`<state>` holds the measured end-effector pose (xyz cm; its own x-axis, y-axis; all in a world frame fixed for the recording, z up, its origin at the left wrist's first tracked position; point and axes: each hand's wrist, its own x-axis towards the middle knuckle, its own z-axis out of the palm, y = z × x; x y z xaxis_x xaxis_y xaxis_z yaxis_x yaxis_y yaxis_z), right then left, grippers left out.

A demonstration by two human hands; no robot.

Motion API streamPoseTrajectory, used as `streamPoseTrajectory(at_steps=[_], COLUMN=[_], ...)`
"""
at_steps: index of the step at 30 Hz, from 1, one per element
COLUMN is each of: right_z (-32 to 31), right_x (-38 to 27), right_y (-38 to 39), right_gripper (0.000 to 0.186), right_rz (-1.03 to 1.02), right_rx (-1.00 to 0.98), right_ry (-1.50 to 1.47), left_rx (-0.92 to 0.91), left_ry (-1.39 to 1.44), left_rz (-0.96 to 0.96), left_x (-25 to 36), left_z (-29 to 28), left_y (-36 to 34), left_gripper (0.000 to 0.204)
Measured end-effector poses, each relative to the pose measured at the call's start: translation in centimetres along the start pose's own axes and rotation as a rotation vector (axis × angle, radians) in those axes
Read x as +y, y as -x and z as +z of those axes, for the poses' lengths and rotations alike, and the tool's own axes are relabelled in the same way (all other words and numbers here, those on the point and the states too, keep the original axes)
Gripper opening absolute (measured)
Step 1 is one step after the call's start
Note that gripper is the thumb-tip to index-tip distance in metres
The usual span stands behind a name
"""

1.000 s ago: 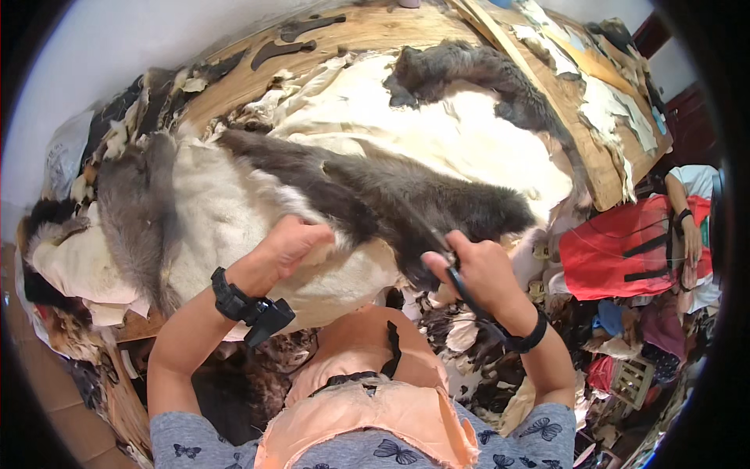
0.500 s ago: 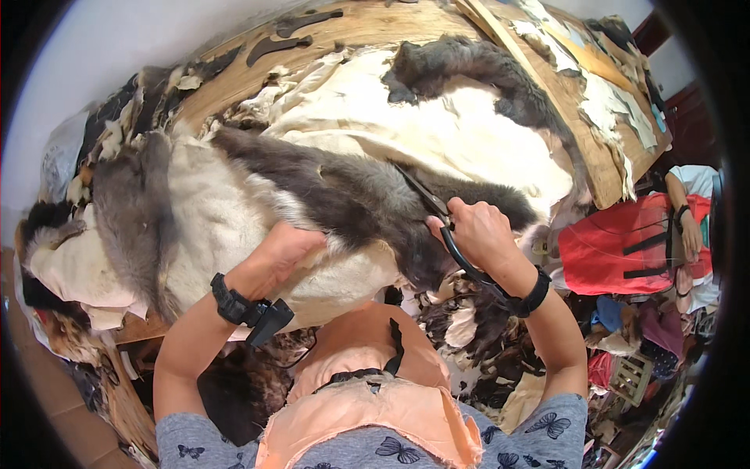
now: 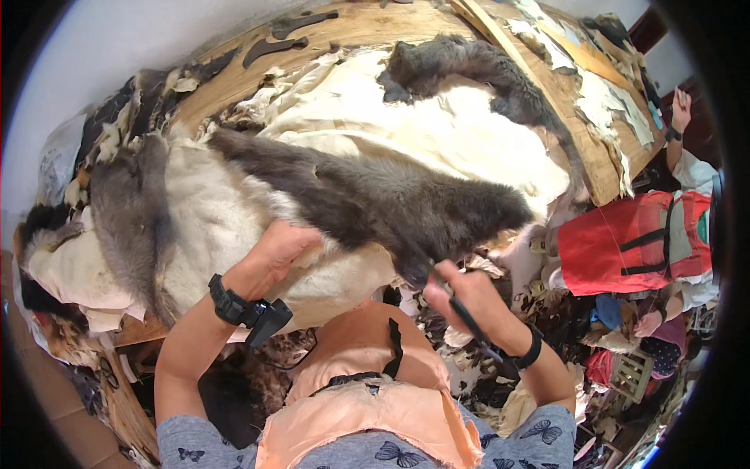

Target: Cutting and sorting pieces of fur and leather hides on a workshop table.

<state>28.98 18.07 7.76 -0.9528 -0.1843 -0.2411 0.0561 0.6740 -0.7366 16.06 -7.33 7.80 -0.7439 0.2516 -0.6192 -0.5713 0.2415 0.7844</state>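
Observation:
A dark grey-brown fur pelt (image 3: pixel 375 187) with a pale cream skin side (image 3: pixel 211 203) lies across the table in front of me. My left hand (image 3: pixel 287 248) is closed on the pelt's near edge, its fingertips tucked under the fur. In my right hand (image 3: pixel 476 295) is a pair of scissors (image 3: pixel 467 319) with black handles, blurred by motion. The blades point up and left toward the pelt's lower right corner; whether they touch it I cannot tell.
Another dark fur piece (image 3: pixel 476 62) rests on pale hides at the back. Dark curved tools (image 3: pixel 273 51) and a wooden strip (image 3: pixel 500 39) lie on the wooden table (image 3: pixel 234 86). Fur scraps (image 3: pixel 484 383) pile below. At right stands a person in a red apron (image 3: pixel 609 246).
My right hand has drawn the scissors off the fur, down toward me. My left hand stays nearly still on the pelt. The person at right has raised one hand.

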Motion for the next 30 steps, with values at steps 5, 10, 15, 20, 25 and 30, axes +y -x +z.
streamPoseTrajectory(at_steps=[5, 10, 15, 20, 25, 30], right_z=[1.4, 3.5, 7.1, 9.2, 9.7, 10.6], right_x=[0.0, -0.4, -1.6, -2.7, -3.7, -5.3], right_y=[1.5, 1.4, 0.1, -0.6, -0.4, -0.2], right_gripper=[0.053, 0.055, 0.046, 0.047, 0.052, 0.047], right_rz=[0.095, 0.176, 0.235, 0.218, 0.342, 0.408], right_rx=[-0.330, -0.306, -0.216, -0.155, 0.000, 0.122], right_ry=[-0.035, -0.237, -0.600, -0.645, -0.804, -0.815], left_rx=[-0.010, -0.074, -0.228, -0.192, -0.198, -0.199], left_ry=[0.135, 0.196, 0.173, 0.232, 0.172, 0.099], left_rz=[-0.006, -0.013, -0.047, -0.037, -0.024, -0.069], left_x=[-0.4, -0.4, -1.3, -1.5, -1.0, -2.3], left_z=[-0.3, -0.4, -1.7, -1.5, -1.2, -2.0], left_y=[0.0, -0.1, -1.2, -1.1, -0.9, -2.2], left_gripper=[0.006, 0.006, 0.022, 0.009, 0.007, 0.006])
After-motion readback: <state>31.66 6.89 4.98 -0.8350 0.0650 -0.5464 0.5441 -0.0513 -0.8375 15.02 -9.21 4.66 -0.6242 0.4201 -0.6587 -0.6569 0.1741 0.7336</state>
